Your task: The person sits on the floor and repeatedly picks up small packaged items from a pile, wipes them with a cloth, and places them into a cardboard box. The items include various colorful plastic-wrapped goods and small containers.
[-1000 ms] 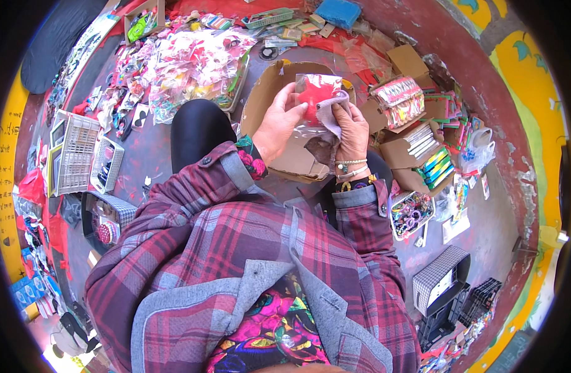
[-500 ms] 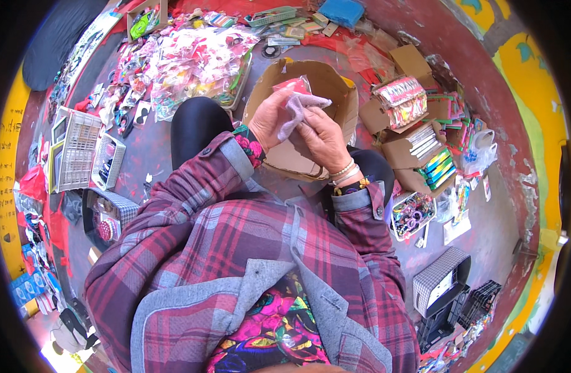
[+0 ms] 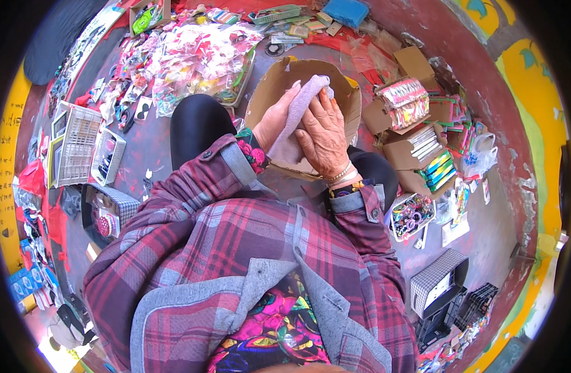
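Note:
A pale mauve cloth-like piece [image 3: 293,122] is pressed between my two hands above an open brown cardboard box [image 3: 349,98] that rests on my lap. My left hand [image 3: 274,117] backs the piece from the left with its fingers up along it. From the right, my right hand [image 3: 323,133] lies flat over it, palm against it, fingers pointing up. The red item seen earlier is hidden. I wear a plaid jacket and beaded bracelets on the right wrist.
Packets of colourful hair accessories [image 3: 192,56] lie ahead on the left. White wire baskets [image 3: 80,146] stand at the left. Cardboard boxes of combs and clips [image 3: 422,146] sit at the right, with a tub of hair ties [image 3: 411,216] and dark crates [image 3: 447,298] nearer.
A red item in clear wrapping was held up between both hands; now the hands have closed together flat over a mauve piece and the red item no longer shows.

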Motion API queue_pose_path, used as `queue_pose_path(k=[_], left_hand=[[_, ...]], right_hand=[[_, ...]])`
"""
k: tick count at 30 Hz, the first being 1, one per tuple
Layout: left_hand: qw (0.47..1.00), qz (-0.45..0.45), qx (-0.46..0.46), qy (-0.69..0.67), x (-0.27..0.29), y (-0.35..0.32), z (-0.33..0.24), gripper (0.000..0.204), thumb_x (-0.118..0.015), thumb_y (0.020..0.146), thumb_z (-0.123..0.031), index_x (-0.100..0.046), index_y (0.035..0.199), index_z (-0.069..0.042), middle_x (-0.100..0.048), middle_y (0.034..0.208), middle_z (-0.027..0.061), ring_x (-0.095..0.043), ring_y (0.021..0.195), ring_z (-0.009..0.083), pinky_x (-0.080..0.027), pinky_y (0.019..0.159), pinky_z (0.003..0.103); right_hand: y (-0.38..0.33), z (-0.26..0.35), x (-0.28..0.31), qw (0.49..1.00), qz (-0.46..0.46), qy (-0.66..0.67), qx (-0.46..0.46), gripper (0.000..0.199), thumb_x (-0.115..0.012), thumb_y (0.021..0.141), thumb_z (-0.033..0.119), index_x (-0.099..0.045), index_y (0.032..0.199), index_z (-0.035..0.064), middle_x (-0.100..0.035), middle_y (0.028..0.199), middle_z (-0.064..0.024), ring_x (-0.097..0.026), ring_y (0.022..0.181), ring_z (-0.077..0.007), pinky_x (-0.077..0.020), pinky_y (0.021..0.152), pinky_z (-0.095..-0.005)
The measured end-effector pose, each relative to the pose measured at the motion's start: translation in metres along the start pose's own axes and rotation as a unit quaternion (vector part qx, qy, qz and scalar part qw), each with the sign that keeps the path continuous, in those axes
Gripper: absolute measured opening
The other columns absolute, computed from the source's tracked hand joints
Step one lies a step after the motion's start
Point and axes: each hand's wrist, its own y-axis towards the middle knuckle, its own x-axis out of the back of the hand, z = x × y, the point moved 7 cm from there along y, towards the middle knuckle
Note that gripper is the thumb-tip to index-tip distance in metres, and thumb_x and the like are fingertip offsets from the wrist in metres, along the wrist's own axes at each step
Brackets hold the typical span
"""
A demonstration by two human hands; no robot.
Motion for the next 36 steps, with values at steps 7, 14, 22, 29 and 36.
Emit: queue_pose_path(k=[7, 14, 22, 29, 36], left_hand=[[0.981, 0.163, 0.100, -0.044, 0.006, -0.014, 0.027, 0.040, -0.032, 0.095, -0.042, -0.047, 0.121, -0.017, -0.056, 0.113, 0.0009, -0.055, 0.102, 0.0197, -0.043, 0.090, 0.037], [0.998, -0.051, 0.019, -0.011, 0.033, -0.004, -0.003, 0.044, -0.028, 0.096, -0.036, -0.045, 0.118, -0.002, -0.056, 0.108, 0.0151, -0.056, 0.098, 0.0280, -0.044, 0.088, 0.044], [0.988, -0.148, -0.010, 0.037, 0.147, 0.006, -0.037, 0.024, -0.041, 0.090, -0.019, -0.051, 0.103, -0.002, -0.059, 0.097, 0.0153, -0.059, 0.090, 0.0306, -0.049, 0.081, 0.045], [0.978, -0.198, 0.032, 0.054, 0.208, 0.050, 0.004, 0.030, -0.048, 0.076, 0.004, -0.048, 0.105, 0.002, -0.058, 0.100, 0.0153, -0.059, 0.091, 0.0293, -0.049, 0.083, 0.045], [0.899, -0.356, 0.086, 0.241, 0.262, 0.115, 0.056, 0.029, -0.050, 0.077, 0.000, -0.053, 0.105, -0.006, -0.062, 0.089, 0.0069, -0.062, 0.073, 0.0194, -0.053, 0.066, 0.036]], right_hand=[[-0.018, -0.056, -0.018, 0.818, -0.130, 0.489, -0.275, 0.033, -0.046, 0.091, 0.012, -0.048, 0.120, -0.0026, -0.052, 0.120, -0.0122, -0.051, 0.109, -0.0189, -0.0385, 0.093, -0.0278], [-0.081, -0.136, -0.007, 0.568, -0.322, 0.571, -0.498, 0.022, -0.044, 0.089, 0.024, -0.058, 0.087, 0.0068, -0.058, 0.072, -0.0038, -0.055, 0.055, -0.0153, -0.0447, 0.049, -0.0269], [-0.117, -0.165, 0.037, 0.536, -0.387, 0.644, -0.385, 0.029, -0.051, 0.087, 0.029, -0.054, 0.101, 0.0033, -0.061, 0.085, -0.0107, -0.058, 0.065, -0.0224, -0.0505, 0.059, -0.0311], [-0.124, -0.162, 0.040, 0.499, -0.364, 0.686, -0.384, 0.036, -0.056, 0.085, 0.033, -0.054, 0.104, 0.0023, -0.060, 0.090, -0.0125, -0.057, 0.072, -0.0236, -0.0500, 0.067, -0.0322], [-0.143, -0.173, 0.044, 0.494, -0.386, 0.660, -0.414, 0.038, -0.050, 0.088, 0.034, -0.052, 0.111, 0.0046, -0.060, 0.100, -0.0106, -0.060, 0.075, -0.0236, -0.0524, 0.064, -0.0345]])
